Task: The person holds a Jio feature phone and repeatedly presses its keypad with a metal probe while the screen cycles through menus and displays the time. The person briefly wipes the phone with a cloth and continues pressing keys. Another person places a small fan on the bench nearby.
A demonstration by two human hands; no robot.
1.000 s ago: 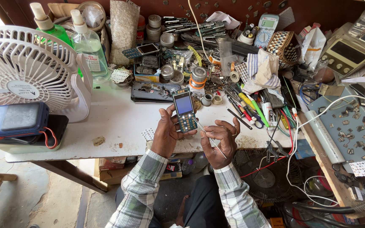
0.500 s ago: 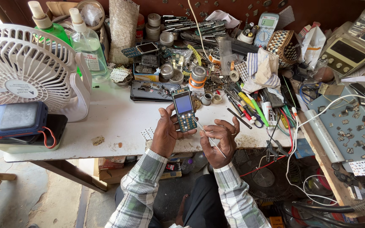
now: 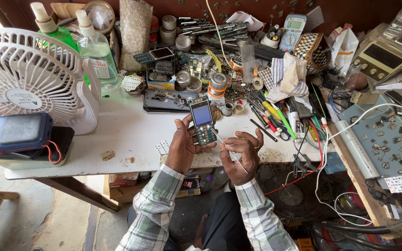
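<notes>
My left hand (image 3: 182,146) holds a small opened mobile phone (image 3: 203,122) upright above the front edge of the white worktable (image 3: 131,135); its blank screen faces me and the bare circuit board shows below it. My right hand (image 3: 241,153) grips thin metal tweezers (image 3: 229,151), whose tip touches the lower right edge of the phone. Both sleeves are green-and-white plaid.
A white desk fan (image 3: 31,76) and a blue box (image 3: 12,135) stand at the left. Two pump bottles (image 3: 91,44) are behind them. Tools, pens, solder spools and phone parts (image 3: 266,111) crowd the back and right. A side shelf (image 3: 378,139) holds small parts and white cables.
</notes>
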